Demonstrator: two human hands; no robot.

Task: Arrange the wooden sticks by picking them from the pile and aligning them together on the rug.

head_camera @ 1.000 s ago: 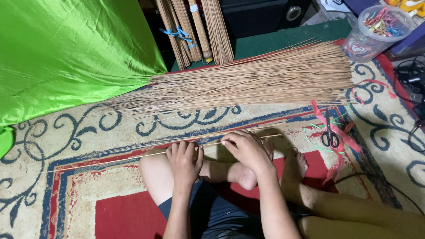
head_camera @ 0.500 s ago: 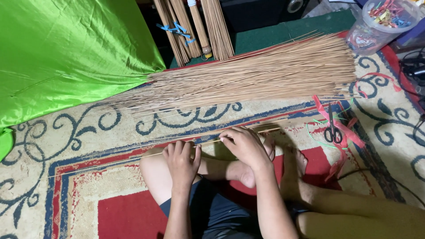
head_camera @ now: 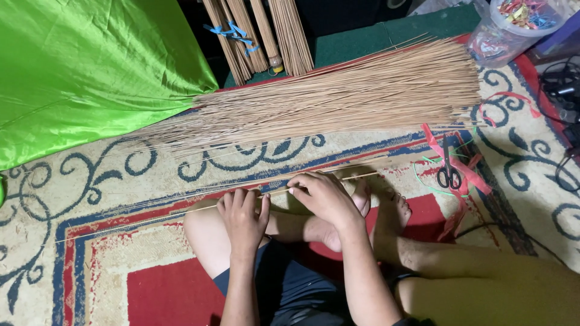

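While both my hands, left hand (head_camera: 243, 214) and right hand (head_camera: 323, 194), pinch one stick (head_camera: 181, 211) to steady it, stick pile (head_camera: 338, 99) lies at twelve o'clock, scissors (head_camera: 449, 172) at three.

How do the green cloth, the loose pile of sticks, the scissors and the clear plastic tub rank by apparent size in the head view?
1. green cloth, partly cropped by the frame
2. pile of sticks
3. plastic tub, cut off at the top edge, so its rank is unsure
4. scissors
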